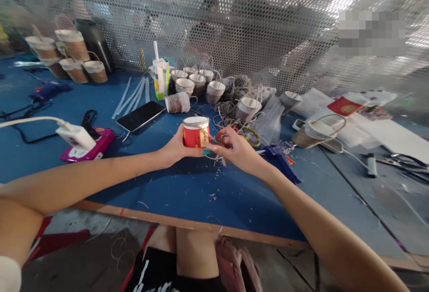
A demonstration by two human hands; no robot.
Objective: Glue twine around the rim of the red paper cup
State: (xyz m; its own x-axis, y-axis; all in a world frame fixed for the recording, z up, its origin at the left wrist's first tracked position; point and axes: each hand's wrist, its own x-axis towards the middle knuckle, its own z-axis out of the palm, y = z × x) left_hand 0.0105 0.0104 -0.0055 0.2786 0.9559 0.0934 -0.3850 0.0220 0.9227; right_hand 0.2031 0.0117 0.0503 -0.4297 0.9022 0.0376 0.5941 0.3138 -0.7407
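Note:
A red paper cup (192, 136) with a white inside and gold print is upright just over the blue tabletop. My left hand (176, 148) is wrapped round its left side, thumb along the lower front. At the cup's right side, my right hand (231, 146) has its fingers bent and pinched close to a thin pale cord by the cup. Whether the cord is between those fingertips is too small to tell for certain. Small scraps (213, 197) lie on the table below the hands.
Small cups with cord handles (215, 92) and tangled cord (239, 87) are behind the hands. A phone (141, 115) and a pink power strip (100, 143) lie left. A blue glue gun (281, 162), a handled cup (310, 133) and scissors (407, 161) are right.

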